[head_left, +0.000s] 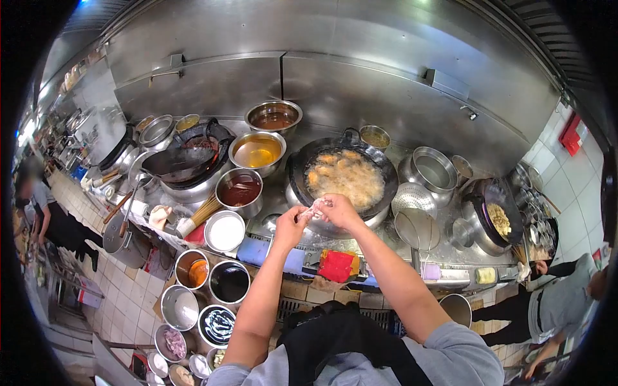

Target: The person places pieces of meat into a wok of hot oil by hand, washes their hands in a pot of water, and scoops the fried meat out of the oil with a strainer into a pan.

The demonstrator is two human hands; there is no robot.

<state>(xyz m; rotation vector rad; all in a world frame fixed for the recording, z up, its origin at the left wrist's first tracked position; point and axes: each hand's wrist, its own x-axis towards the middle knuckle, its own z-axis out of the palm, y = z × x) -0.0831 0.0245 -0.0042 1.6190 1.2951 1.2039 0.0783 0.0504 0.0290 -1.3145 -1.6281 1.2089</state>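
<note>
Both my hands pinch a pale pink, flour-coated strip of what looks like raw meat (313, 210), stretched between them. My left hand (290, 226) has its fingers closed on the strip's left end. At the other end, my right hand (340, 213) grips it with bent fingers. They are over the near rim of a large black wok (388, 168), where golden pieces fry in bubbling oil (344, 177). How far the strip hangs above the rim I cannot tell.
Left of the frying wok stand steel bowls of amber oil (259, 151) and dark red liquid (239, 190), and a white-filled bowl (224, 231). A perforated strainer (414, 198) and a mesh skimmer (417, 229) lie right. Another wok (187, 164) sits far left. Co-workers stand at both sides.
</note>
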